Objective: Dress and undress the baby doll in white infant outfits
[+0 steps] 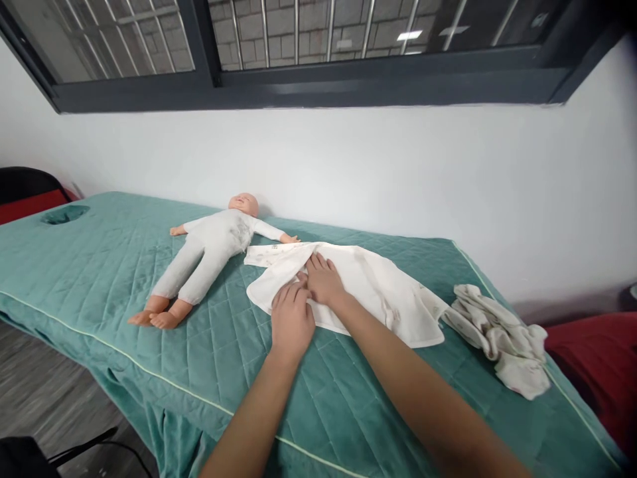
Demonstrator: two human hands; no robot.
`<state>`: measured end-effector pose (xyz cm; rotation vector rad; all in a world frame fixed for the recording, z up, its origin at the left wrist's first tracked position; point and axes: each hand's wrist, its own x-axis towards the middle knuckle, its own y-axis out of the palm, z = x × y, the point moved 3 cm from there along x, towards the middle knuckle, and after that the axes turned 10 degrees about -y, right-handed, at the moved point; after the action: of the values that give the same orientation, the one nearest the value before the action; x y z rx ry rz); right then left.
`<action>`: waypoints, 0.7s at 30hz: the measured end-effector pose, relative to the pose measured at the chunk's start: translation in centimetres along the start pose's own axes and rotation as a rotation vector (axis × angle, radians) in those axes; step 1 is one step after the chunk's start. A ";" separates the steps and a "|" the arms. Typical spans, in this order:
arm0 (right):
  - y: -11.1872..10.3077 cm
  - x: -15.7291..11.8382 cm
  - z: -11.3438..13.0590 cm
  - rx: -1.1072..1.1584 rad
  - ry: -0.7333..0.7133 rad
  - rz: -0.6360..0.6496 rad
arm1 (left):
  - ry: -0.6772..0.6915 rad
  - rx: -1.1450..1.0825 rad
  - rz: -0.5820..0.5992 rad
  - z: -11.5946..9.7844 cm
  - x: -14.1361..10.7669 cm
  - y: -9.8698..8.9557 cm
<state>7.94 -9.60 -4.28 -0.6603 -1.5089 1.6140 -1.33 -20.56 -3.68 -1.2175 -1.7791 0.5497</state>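
One green bed [199, 372] is partly covered by a white garment [378, 285], its long axis slanted rightward and nearer, one sleeve [261, 255] pointed leftward. Beneath the left hand [292, 317] and right hand [324, 280] it is touched; whether it is grasped cannot be told.

A quilted cover [199, 358] in teal green, stitched in a diamond pattern and edged with pale yellow-green piping, brightens the room beneath a plain white wall [373, 172]. Small grey prints dot the white garment [368, 272], while the doll [213, 239] shows off-white fabric against pinkish-orange feet. Dark grey frames the window [298, 86], and deep red chairs [597, 365] add colour at either end.
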 end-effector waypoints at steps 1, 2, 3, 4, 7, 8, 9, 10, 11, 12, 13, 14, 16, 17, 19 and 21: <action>-0.1 -1.2 0.5 -0.002 -0.030 0.013 | 0.039 -0.041 -0.014 -0.1 -0.1 -0.3; -0.2 -2.6 1.0 -0.002 -0.068 0.027 | 0.077 -0.074 -0.027 -0.2 -0.2 -0.5; -0.4 -4.0 1.6 0.003 -0.114 0.044 | 0.110 -0.097 -0.036 -0.3 -0.3 -0.7; -0.7 -5.5 2.1 0.017 -0.158 0.057 | 0.135 -0.108 -0.045 -0.4 -0.4 -0.8; -2.2 -9.8 3.1 0.158 -0.284 0.094 | 0.150 -0.082 -0.067 -0.5 -0.5 -1.0; -2.9 -10.9 3.1 0.248 -0.326 0.125 | 0.145 -0.068 -0.065 -0.5 -0.5 -0.9; -3.8 -11.7 2.8 0.357 -0.360 0.159 | 0.136 -0.058 -0.058 -0.4 -0.5 -0.9; -4.7 -12.3 2.2 0.478 -0.384 0.198 | 0.127 -0.053 -0.049 -0.4 -0.5 -0.8; -5.7 -12.7 1.1 0.597 -0.382 0.211 | 0.119 -0.053 -0.037 -0.4 -0.5 -0.7; -6.7 -12.7 -0.5 0.692 -0.321 0.167 | 0.111 -0.056 -0.025 -0.3 -0.5 -0.6; -7.7 -12.6 -2.6 0.732 -0.221 0.081 | 0.101 -0.060 -0.014 -0.2 -0.5 -0.5; -8.6 -12.5 -5.1 0.705 -0.092 -0.079 | 0.091 -0.066 -0.004 -0.2 -0.5 -0.4; -9.9 -12.8 -10.5 0.545 0.205 -0.353 | 0.072 -0.081 0.015 -0.1 -0.5 -0.4; -10.0 -13.2 -13.0 0.413 0.393 -0.384 | 0.063 -0.094 0.024 0.0 -0.5 -0.4; -9.7 -14.4 -17.2 0.222 0.665 -0.319 | 0.049 -0.129 0.038 0.1 -0.4 -0.4; -9.2 -15.7 -19.9 0.175 0.744 -0.209 | 0.036 -0.169 0.048 0.2 -0.4 -0.4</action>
<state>34.47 -12.06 -0.61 -0.8487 -0.8467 1.1350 -1.66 -21.07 -3.64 -1.3800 -1.7990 0.4083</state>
